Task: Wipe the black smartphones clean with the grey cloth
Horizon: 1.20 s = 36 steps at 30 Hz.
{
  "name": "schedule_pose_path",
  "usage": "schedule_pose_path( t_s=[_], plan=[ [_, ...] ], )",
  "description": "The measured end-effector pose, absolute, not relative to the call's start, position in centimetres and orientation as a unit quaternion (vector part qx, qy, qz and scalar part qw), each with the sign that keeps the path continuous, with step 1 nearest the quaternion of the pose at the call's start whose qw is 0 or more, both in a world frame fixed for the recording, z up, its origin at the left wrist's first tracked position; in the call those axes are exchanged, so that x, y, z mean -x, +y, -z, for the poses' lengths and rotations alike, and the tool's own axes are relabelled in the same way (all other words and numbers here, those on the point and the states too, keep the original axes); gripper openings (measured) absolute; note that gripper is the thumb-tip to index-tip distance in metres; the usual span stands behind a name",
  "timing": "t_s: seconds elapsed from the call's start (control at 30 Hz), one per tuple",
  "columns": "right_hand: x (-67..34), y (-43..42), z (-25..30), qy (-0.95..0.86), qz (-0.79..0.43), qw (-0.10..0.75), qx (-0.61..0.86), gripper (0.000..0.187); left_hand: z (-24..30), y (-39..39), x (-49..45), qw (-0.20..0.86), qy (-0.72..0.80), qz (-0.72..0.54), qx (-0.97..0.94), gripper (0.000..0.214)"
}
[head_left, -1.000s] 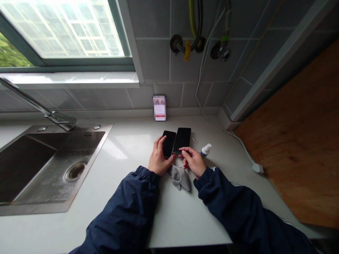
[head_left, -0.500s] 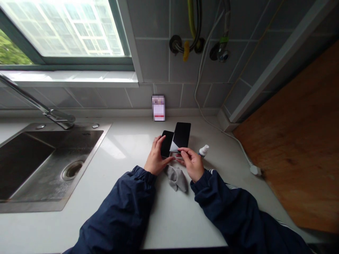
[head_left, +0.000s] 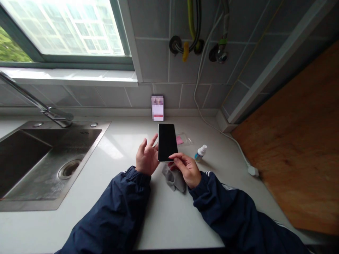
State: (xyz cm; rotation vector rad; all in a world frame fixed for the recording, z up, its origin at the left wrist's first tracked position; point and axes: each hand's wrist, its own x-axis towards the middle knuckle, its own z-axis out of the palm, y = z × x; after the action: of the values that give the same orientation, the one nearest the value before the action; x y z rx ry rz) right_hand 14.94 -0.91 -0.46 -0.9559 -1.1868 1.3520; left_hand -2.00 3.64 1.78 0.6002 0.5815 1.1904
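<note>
My right hand [head_left: 185, 168] pinches the bottom edge of a black phone [head_left: 167, 142] and holds it above the white counter [head_left: 122, 148], screen up. My left hand [head_left: 146, 157] is open just to the left of it, fingers spread, the index fingertip close to the phone's left edge. A crumpled grey cloth [head_left: 173, 179] lies on the counter under and between my wrists. The second, smaller phone seen earlier is out of sight, possibly under the held one. A clear film with a pink tab [head_left: 182, 139] lies just right of the phone.
A small white spray bottle [head_left: 200, 152] stands right of my right hand. A small card [head_left: 158, 108] leans on the tiled wall behind. A steel sink [head_left: 39, 158] with a tap [head_left: 53, 114] fills the left. A white cable [head_left: 225, 135] runs along the right to a wooden panel [head_left: 291, 141].
My right hand lifted the larger phone and swung it left, over where the smaller phone lay. My left hand let go of the smaller phone and opened. The film came into view.
</note>
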Motion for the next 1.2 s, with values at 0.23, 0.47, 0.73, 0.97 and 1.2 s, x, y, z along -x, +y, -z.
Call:
schedule_pose_path(
  t_s=[0.23,0.47,0.73,0.97,1.2],
  plan=[
    [-15.0,-1.8,-0.3,-0.587,-0.547,0.449,0.393,0.038,-1.3,2.7,1.8,0.833,0.224,-0.453,-0.224,0.093],
    [-16.5,-1.4,-0.8,-0.711,-0.303,0.479,0.417,0.032,-1.2,3.1,1.8,0.805,0.215,-0.519,-0.19,0.088],
    [-21.0,-1.0,-1.5,-0.688,-0.041,0.58,0.435,0.019,-1.1,2.5,1.2,0.82,0.199,-0.499,-0.194,0.085],
    [-23.0,1.5,0.0,-0.628,-0.005,0.607,0.487,0.031,-0.8,2.6,1.2,0.832,0.194,-0.484,-0.187,0.082],
    [-22.5,2.3,2.5,-0.622,-0.134,0.505,0.583,0.056,-0.9,2.7,1.3,0.829,0.198,-0.488,-0.188,0.082]
  ],
)
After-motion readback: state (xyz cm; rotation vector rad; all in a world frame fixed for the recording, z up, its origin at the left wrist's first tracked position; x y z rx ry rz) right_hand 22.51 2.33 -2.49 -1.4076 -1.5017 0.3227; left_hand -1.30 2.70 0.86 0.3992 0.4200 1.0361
